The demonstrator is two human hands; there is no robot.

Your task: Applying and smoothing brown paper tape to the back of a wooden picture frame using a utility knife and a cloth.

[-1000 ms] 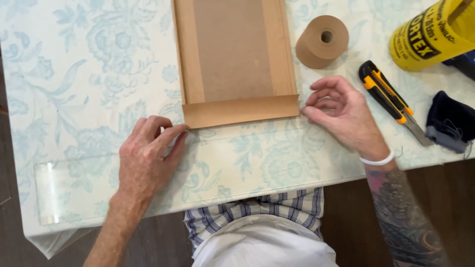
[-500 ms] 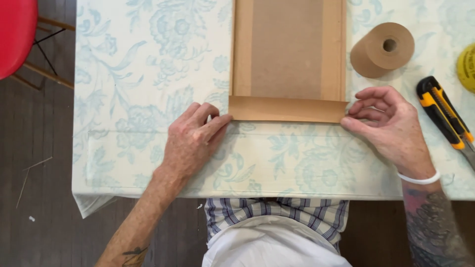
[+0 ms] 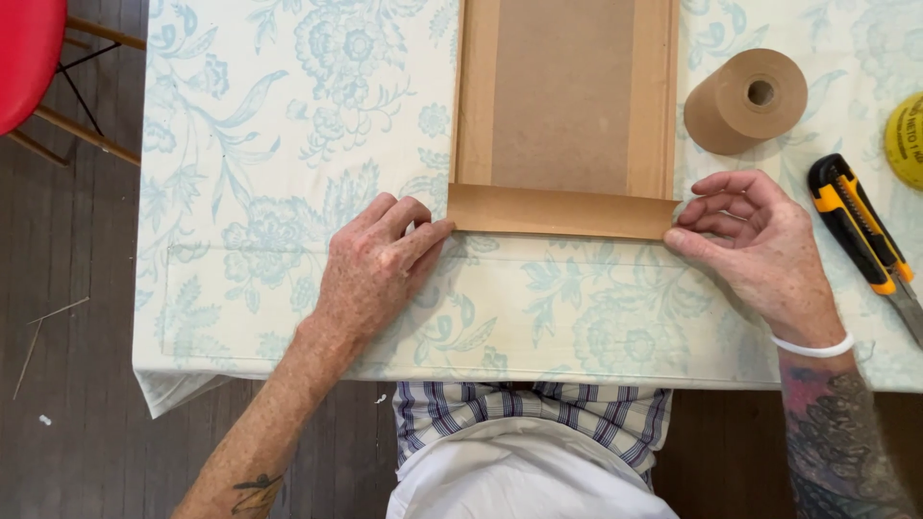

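Observation:
A flat brown board lies on the table, its side and near edges covered with strips of brown paper tape. My left hand rests palm down on the cloth, fingertips touching the near left corner of the board. My right hand sits at the near right corner, fingers curled, thumb and fingertips pressing the end of the near tape strip. Neither hand lifts anything.
A roll of brown paper tape lies right of the board. A yellow and black utility knife lies at the far right, with a yellow object at the edge. A floral tablecloth covers the table. A red chair stands at top left.
The view has shifted so the table sits further right in frame; the red chair and floor came into view. Both hands stay at the board's near corners.

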